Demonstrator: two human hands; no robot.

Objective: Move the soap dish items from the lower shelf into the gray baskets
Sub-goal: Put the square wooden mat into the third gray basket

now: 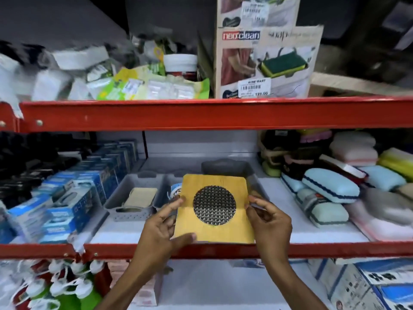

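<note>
A square wooden soap dish with a round metal mesh centre is held flat in front of the middle shelf. My left hand grips its left edge, thumb underneath near the front corner. My right hand pinches its right edge. Behind it stand two gray baskets side by side: the left gray basket holds a pale beige soap dish; the right gray basket is mostly hidden by the held dish, with a white-and-blue item showing inside.
A red shelf beam runs above and another red beam below the hands. Blue boxes fill the shelf's left side, sponges the right. A dark gray tray lies behind the baskets. Boxes sit on the bottom shelf.
</note>
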